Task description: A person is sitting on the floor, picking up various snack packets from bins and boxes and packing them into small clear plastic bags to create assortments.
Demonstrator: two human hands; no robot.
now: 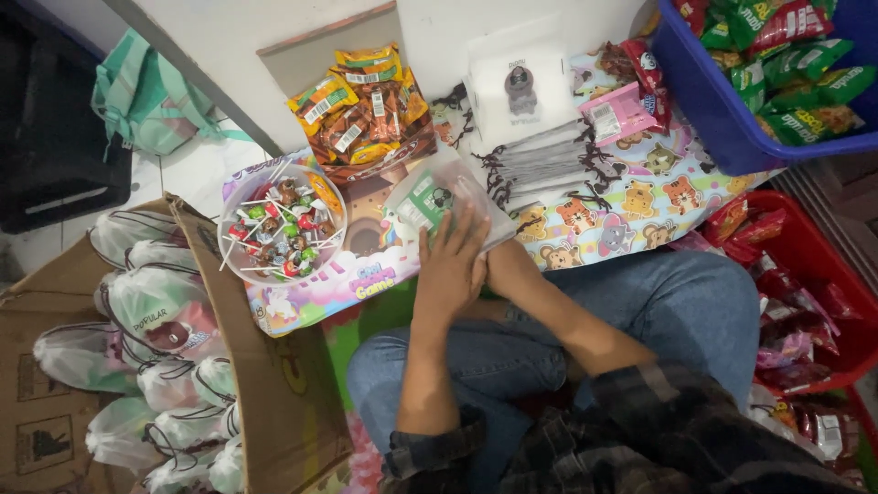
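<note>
Both hands on one clear pouch (439, 197) at the play mat's (631, 220) near edge: left hand (453, 261) flat on top, fingers wide; right hand (498, 265) hidden, grip unclear. Best to keep the pouch pressed flat.

right hand (498, 265) hidden behind left hand (453, 261); blue bin (704, 101) cut off.

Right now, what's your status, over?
Left hand flat on clear goodie bag. Right hand hidden behind it. Lollipop tub close alongside, apart.

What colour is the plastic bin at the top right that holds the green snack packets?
Blue; the bin shows best in the head view, the only one.
</note>
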